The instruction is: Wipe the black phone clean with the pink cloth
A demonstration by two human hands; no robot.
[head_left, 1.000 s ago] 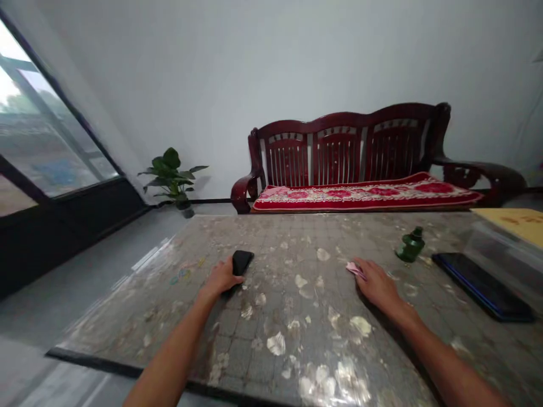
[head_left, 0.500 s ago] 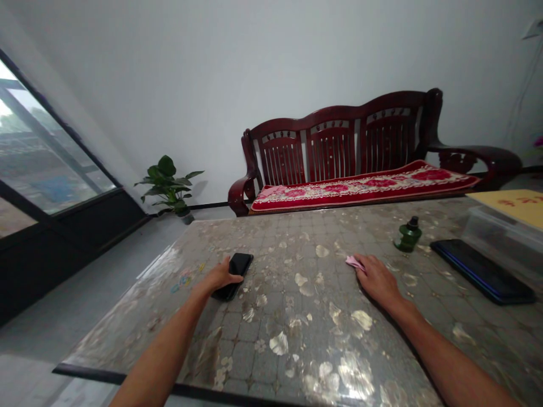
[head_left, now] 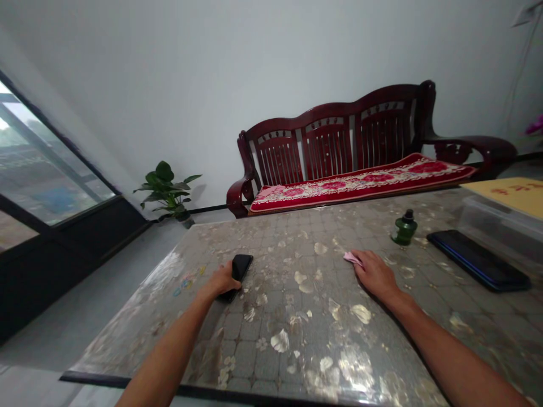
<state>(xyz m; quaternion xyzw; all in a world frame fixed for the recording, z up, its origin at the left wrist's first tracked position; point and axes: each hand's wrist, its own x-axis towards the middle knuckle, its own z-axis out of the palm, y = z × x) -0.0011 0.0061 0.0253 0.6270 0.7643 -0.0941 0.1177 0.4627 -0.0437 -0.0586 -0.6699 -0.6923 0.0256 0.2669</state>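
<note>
A black smartphone lies flat on the patterned tabletop, left of the middle. My left hand is closed over its lower half, the thumb at the right edge and the fingers along the left side. My right hand rests on the table to the right, its fingers closed on a small pink cloth. Only a folded end of the cloth shows beyond the fingertips; the rest is hidden beneath the hand.
To the right stand a green bottle, a larger dark phone and a clear plastic box topped by a yellow sheet. Small coloured rings lie left of my left hand. Behind the table are a wooden bench and a potted plant.
My left hand has closed further around the phone, with the thumb drawn in at its edge. The right hand stays on the cloth. The whole view has shifted slightly.
</note>
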